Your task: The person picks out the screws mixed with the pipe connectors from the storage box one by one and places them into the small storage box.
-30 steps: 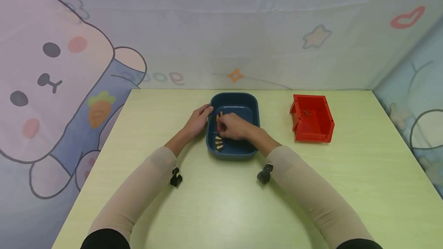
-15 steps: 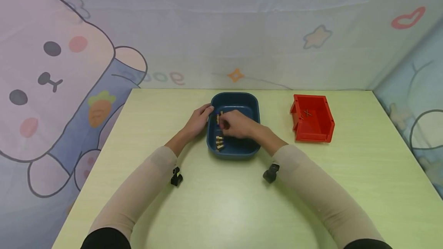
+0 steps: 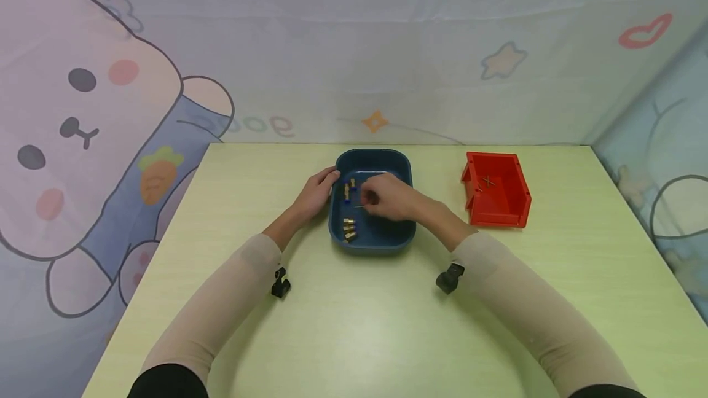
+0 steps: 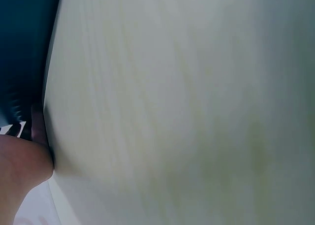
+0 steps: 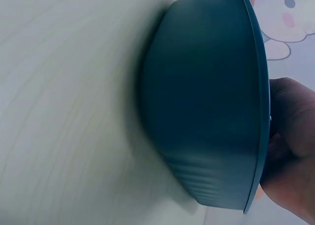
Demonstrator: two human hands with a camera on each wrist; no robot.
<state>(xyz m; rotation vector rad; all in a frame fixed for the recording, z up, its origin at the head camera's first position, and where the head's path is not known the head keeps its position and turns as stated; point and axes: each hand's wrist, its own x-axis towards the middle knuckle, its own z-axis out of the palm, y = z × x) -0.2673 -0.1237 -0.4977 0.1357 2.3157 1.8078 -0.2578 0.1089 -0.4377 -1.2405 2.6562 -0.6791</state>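
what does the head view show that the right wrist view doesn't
Only the head view shows the red bin, the small brass parts inside the blue tray, the left hand resting on the tray's left rim, and the right hand pinching a thin pin. Only the right wrist view shows the tray's outer wall side-on, with ribbing near its base. Both share the tray, the right hand and the pale table.

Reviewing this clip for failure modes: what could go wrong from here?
1. The right hand seems to pinch a thin pin over the blue tray; so slight a pinch could let it drop among the brass parts.
2. The red bin stands apart to the right, so a carry there crosses bare table.
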